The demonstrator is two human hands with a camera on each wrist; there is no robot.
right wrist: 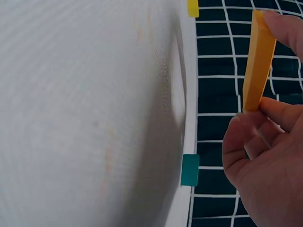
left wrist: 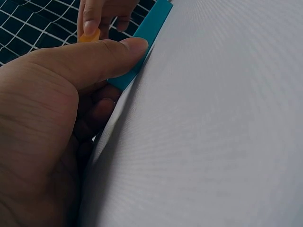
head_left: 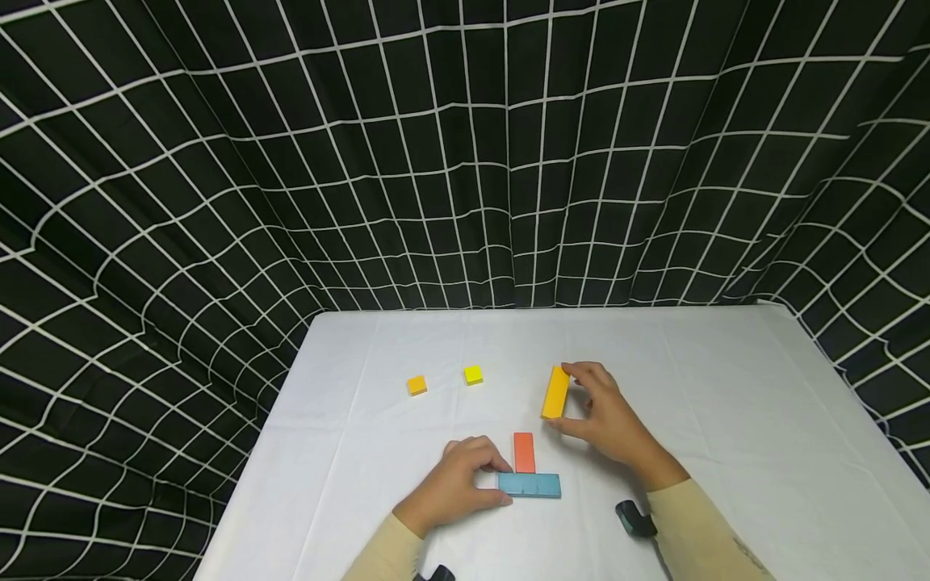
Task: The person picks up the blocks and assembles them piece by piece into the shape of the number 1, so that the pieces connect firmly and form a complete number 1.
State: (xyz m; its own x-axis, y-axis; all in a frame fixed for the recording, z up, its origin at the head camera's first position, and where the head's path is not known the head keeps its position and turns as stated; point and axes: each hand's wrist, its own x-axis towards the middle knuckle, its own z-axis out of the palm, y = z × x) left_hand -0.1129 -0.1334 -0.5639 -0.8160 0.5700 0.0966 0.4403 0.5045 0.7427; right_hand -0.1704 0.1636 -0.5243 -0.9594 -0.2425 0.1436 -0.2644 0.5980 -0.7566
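Observation:
My left hand [head_left: 459, 482] pinches the left end of a long blue block [head_left: 534, 486] lying on the white table. In the left wrist view the thumb [left wrist: 111, 54] rests along the front side of the blue block [left wrist: 154, 23], and other fingers are partly hidden behind. A red-orange block [head_left: 524, 452] lies flat, its near end against the blue block's far side. My right hand [head_left: 613, 415] holds a long yellow-orange block [head_left: 556, 392] by its two ends, between thumb and fingertips. The right wrist view shows this orange block [right wrist: 259, 64] raised above the table.
Farther back on the white table [head_left: 349, 347] sit a small orange block [head_left: 417, 386] and a small yellow block [head_left: 474, 375]. A black curtain with white grid lines [head_left: 508, 161] surrounds the table's back and sides. Dark wrist devices [head_left: 634, 520] show near both sleeves.

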